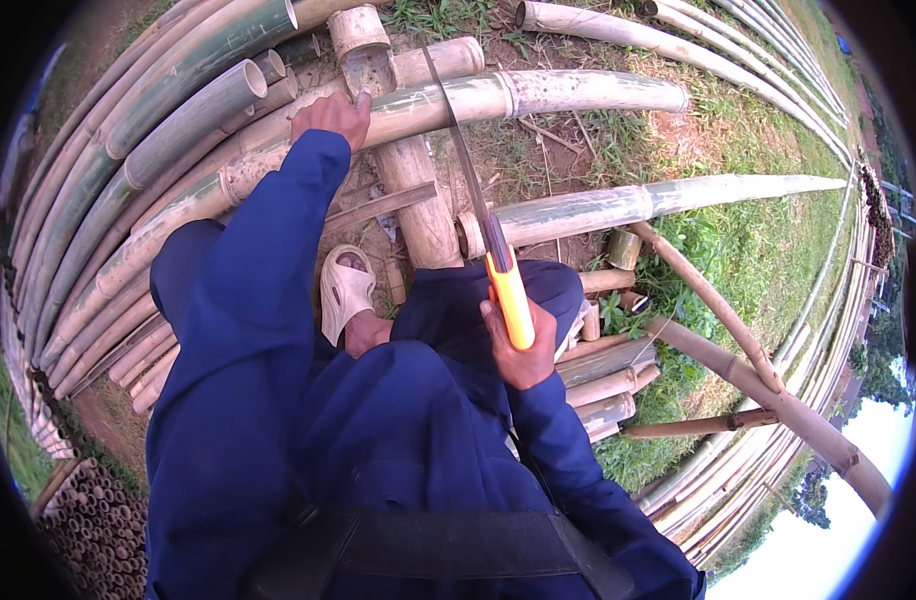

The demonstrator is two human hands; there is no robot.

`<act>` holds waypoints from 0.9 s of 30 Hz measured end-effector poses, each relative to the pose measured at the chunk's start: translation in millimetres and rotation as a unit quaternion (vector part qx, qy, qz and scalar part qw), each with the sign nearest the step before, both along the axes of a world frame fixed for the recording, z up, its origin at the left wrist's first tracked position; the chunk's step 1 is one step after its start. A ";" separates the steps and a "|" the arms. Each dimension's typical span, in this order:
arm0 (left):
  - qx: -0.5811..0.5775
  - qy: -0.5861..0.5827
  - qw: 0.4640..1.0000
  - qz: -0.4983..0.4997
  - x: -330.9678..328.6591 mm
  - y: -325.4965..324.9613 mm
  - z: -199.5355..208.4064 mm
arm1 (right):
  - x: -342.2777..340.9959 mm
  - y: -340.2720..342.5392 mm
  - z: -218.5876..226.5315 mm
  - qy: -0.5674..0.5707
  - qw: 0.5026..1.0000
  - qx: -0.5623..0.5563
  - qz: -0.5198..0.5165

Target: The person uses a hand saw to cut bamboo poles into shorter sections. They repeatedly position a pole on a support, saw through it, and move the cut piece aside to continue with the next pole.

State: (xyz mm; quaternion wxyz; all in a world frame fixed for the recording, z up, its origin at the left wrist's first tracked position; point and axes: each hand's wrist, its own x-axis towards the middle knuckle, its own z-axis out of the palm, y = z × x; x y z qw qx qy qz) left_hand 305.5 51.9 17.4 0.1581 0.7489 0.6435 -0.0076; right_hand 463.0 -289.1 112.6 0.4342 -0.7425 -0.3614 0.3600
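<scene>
My right hand (523, 350) is closed around the orange handle of a hand saw (466, 165). The saw's long, narrow blade reaches away from me and lies across a thick bamboo pole (578, 90), near its middle joint. Whether the teeth have cut into it cannot be told. My left hand (333, 122) rests on the same pole to the left of the blade, its fingers wrapped over the top with the thumb up. Under the pole is a bamboo support post (415, 195), with a notched upright piece (366, 55) at its far end.
A second bamboo pole (648, 203) lies to the right of the support. Several long poles (148, 140) are stacked on the left. Short cut lengths (603, 375) lie by my right knee. A slanted pole frame (778, 400) stands at right. My sandalled foot (348, 295) is close by.
</scene>
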 end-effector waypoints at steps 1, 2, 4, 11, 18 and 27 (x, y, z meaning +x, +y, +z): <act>-0.009 0.005 1.000 0.007 -0.7 -6.5 -2.3 | -4.8 -24.8 4.1 0.012 1.000 0.009 -0.022; 0.005 0.018 1.000 0.007 0.0 -14.0 -5.1 | -3.3 -24.2 3.9 -0.001 1.000 0.019 -0.018; -0.011 0.012 1.000 0.011 4.0 -5.4 -4.5 | -0.5 -18.0 6.1 -0.027 0.999 0.040 -0.010; -0.016 -0.008 1.000 -0.004 -4.3 -11.6 -5.1 | 16.5 70.4 -34.7 0.026 0.999 0.013 0.044; -0.041 0.008 0.999 0.017 5.7 -10.5 4.6 | 17.6 -15.2 0.8 0.002 1.000 -0.011 0.024; -0.017 0.001 1.000 0.013 -0.4 -5.4 0.1 | 14.4 3.3 -2.5 0.016 0.999 -0.033 0.040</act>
